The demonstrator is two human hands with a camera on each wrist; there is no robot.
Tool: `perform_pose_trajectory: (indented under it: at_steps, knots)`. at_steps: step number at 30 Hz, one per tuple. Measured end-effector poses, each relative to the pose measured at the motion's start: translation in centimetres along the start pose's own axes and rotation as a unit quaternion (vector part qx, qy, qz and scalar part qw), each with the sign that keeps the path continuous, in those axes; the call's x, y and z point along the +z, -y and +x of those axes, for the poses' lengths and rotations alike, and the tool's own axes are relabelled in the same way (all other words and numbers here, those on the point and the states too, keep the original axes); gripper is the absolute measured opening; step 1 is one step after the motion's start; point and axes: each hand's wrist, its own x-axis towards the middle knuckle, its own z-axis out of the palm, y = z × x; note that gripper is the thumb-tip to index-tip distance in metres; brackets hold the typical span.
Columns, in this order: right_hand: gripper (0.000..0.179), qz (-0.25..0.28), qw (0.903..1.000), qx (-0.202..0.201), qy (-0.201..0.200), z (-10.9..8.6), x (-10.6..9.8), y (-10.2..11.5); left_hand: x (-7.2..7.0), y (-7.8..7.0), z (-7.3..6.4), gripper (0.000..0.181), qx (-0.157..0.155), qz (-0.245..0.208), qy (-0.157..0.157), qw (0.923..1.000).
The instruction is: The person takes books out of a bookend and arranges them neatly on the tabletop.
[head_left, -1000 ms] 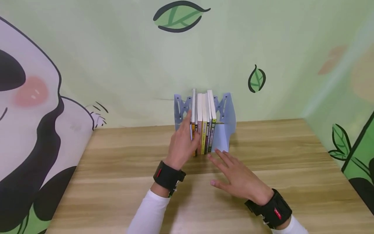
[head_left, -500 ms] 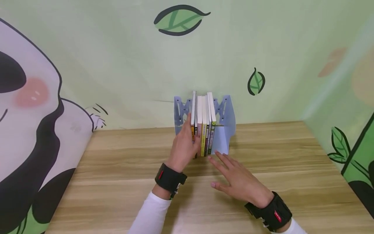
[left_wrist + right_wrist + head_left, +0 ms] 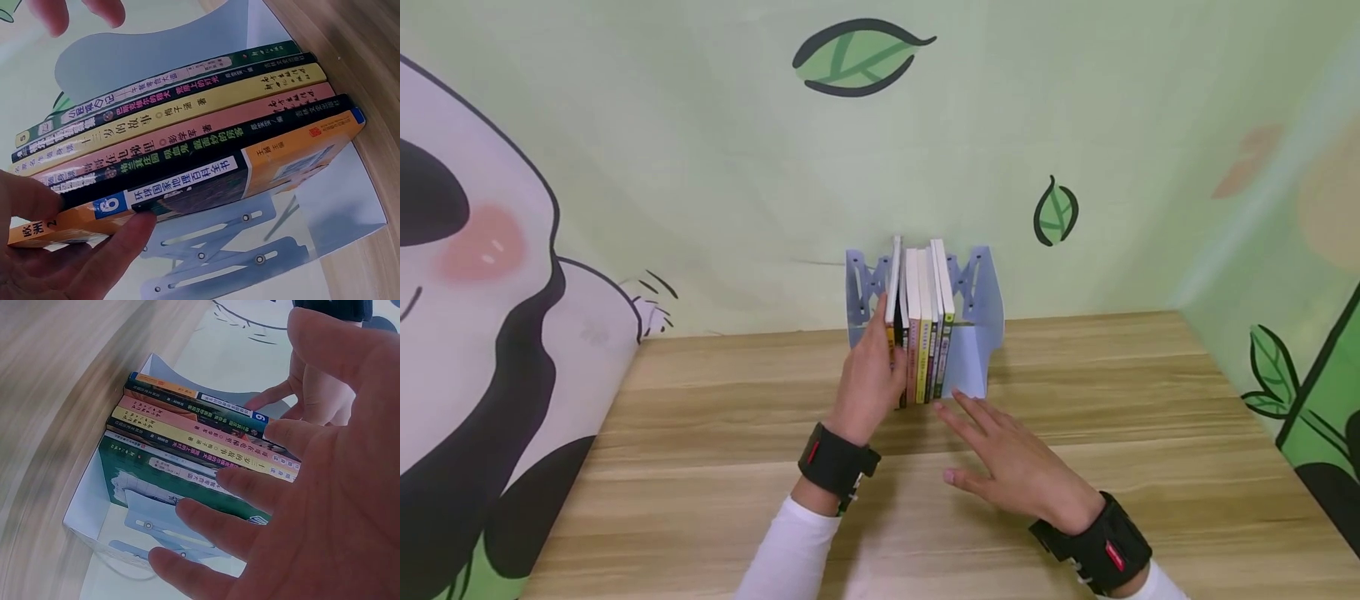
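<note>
Several thin books (image 3: 922,350) stand upright, spines outward, in a pale blue metal book rack (image 3: 967,354). At the left end of the row is an orange book (image 3: 306,147) with a blue number label. My left hand (image 3: 868,383) pinches it, the thumb on the side facing the row and the fingers (image 3: 128,247) on its outer side. A dark-spined book (image 3: 262,128) stands beside it, then a pink one and a yellow one (image 3: 187,112). My right hand (image 3: 1015,454) is spread before the rack's right part, holding nothing; its fingers (image 3: 212,525) appear apart from the books.
The rack stands on a wood-grain table (image 3: 700,467), close to a green wall (image 3: 737,183) painted with leaves and a panda. Right of the books, a bare stretch of rack floor reaches to the end plate (image 3: 992,296).
The orange book has shifted slightly left, and a narrow dark gap now shows between it and its neighbour. My left hand has moved slightly with it. The right hand keeps its place.
</note>
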Motion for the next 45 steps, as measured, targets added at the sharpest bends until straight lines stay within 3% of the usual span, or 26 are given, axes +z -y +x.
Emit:
perform_pose_trajectory:
  at_steps: [10, 23, 45]
  knots:
    - [0.078, 0.0, 0.9999, 0.01, 0.006, -0.2, -0.1, 0.0, 0.3, -0.1, -0.3, 0.071, -0.006, 0.006, -0.012, 0.9999]
    - [0.086, -0.015, 0.9996, 0.007, -0.022, -0.1, -0.3, 0.0, 0.5, -0.4, -0.2, 0.063, -0.01, 0.005, -0.028, 0.9996]
    - [0.087, -0.03, 0.9989, 0.014, -0.034, 0.1, -0.2, -0.2, -0.3, -1.2, 0.5, 0.056, 0.016, 0.021, -0.056, 0.9981]
